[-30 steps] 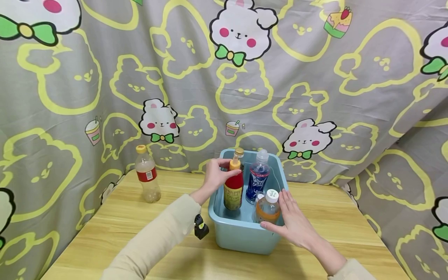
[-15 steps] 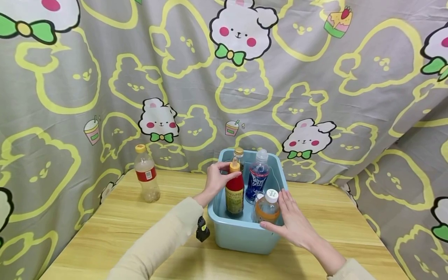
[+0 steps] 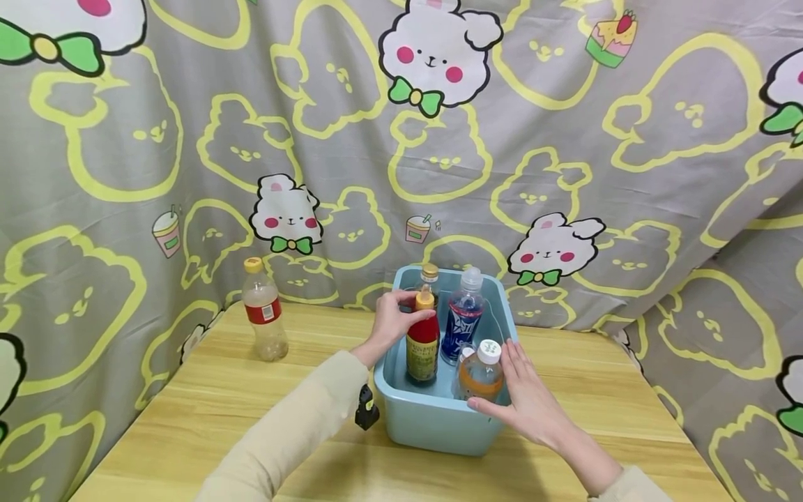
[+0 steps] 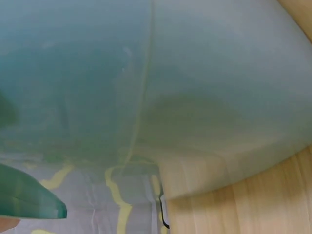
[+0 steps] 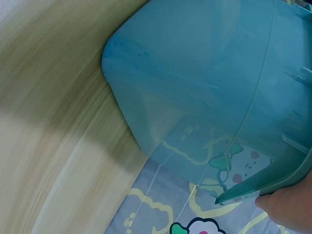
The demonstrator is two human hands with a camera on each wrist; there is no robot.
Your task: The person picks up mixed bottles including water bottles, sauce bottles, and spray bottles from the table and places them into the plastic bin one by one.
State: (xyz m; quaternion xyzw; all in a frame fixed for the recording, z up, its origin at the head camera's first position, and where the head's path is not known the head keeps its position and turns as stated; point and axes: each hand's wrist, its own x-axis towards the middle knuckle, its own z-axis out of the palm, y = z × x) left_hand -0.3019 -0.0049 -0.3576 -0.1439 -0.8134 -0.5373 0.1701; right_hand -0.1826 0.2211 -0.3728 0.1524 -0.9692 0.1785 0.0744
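In the head view, my left hand (image 3: 394,322) grips a red-topped bottle (image 3: 423,348) by its yellow cap, thumb on the near side. The bottle stands upright inside a light blue plastic bin (image 3: 433,422), toward its left side. My right hand (image 3: 532,397) lies along the bin's near right corner, fingers straight and thumb spread over the front rim. Beside it is a clear bottle (image 3: 482,380) with a white cap and orange label. A blue-labelled bottle (image 3: 462,321) and a gold-capped bottle (image 3: 429,273) stand farther back in the bin.
An almost colourless bottle (image 3: 266,324) with a yellow cap and red label stands on the wooden table (image 3: 188,418), left of the bin. A patterned grey curtain (image 3: 351,153) hangs behind the table. Both wrist views mostly show the bin's outer wall (image 5: 195,73).
The red-topped bottle has shifted slightly toward the near side and right within the bin, with my left hand still on its cap. My right hand has stayed at the rim.
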